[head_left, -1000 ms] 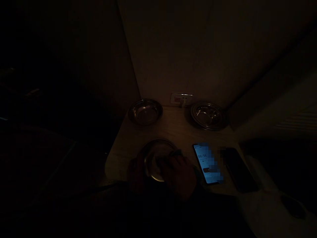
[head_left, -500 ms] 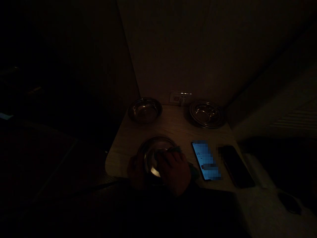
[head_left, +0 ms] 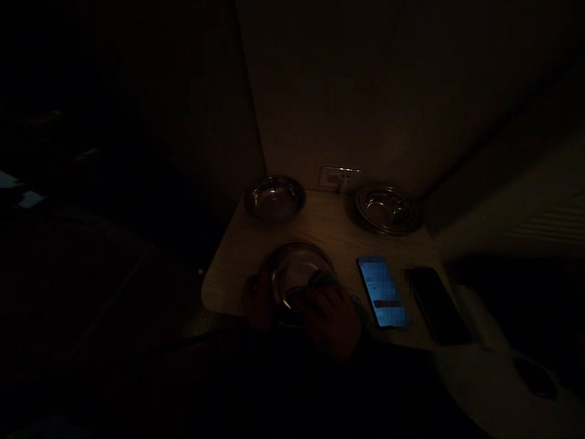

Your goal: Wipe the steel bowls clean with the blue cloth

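Holding a dark green cloth (head_left: 325, 279) in the head view: right hand (head_left: 333, 317), over the right part of a metal bowl (head_left: 295, 268). Right grip: fingers curled and together on the cloth, which shows past the fingertips and again by the wrist. Left hand (head_left: 258, 305) touches the bowl's left rim; too dark to tell if that grip is clamped.

Bowl: round, shiny, shallow, curved highlight toward the near side, rest dim. Sits at the near edge of the counter (head_left: 228, 274), between both hands.

Counter: light wood grain, rounded near-left corner. Back left: second bowl (head_left: 274, 201). Back right: stacked dishes (head_left: 388, 210), shiny. Behind: plain wall (head_left: 320, 91), socket plate (head_left: 339, 174) with a plug (head_left: 340, 185) in it. Room very dark, floor at left mostly black.

Edges/room: bare wood left of the bowl and between it and the back dishes. Tight on the right: lit phone (head_left: 381, 292) near the right hand, screen partly pixelated, then a dark phone-shaped slab (head_left: 439, 305) along the right edge. Near edge mostly hidden by hands and dark clothing; can't tell if the bowl overhangs.
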Demonstrator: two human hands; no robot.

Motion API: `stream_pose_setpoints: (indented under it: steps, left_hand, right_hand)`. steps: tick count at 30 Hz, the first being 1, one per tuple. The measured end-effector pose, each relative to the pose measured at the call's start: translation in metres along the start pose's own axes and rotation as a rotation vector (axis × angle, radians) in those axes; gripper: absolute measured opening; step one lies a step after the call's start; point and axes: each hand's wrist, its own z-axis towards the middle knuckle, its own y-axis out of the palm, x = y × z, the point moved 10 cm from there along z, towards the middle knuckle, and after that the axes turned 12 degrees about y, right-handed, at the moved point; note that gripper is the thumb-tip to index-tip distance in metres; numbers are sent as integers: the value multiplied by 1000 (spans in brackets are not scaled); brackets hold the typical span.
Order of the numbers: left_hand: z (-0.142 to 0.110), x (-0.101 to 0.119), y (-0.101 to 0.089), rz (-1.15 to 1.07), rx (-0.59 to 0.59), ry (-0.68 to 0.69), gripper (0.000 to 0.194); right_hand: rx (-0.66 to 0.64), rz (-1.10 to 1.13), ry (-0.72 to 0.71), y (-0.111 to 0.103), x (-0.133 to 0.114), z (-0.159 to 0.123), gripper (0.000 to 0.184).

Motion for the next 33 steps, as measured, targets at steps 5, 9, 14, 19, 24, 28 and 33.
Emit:
stream_pose_setpoints:
  steps: [5, 9, 14, 19, 24, 28, 33]
  left_hand:
    - [-3, 0, 7, -50, 41, -94, 35]
    - [-3, 1, 4, -62, 73, -102, 34]
    - [-3, -6, 6, -104, 77, -171, 38]
    - [-4, -5, 9, -152, 79, -185, 38]
    - [-2, -7, 4, -117, 74, -157, 36]
    - [-3, -13, 8, -129, 71, -207, 43]
    - [-3, -6, 10, -169, 82, -180, 43]
  right_hand:
    - [-28, -19, -9, 0, 3, 1, 26]
    - [-13, -35, 6, 9, -9, 19, 24]
    - [-14, 0, -96, -1, 1, -2, 27]
    - [-57, -25, -109, 4, 4, -1, 33]
    - [-18, -7, -169, 14, -15, 6, 28]
    - [-3, -13, -233, 3, -6, -13, 28]
    - [29, -34, -214, 3, -10, -5, 24]
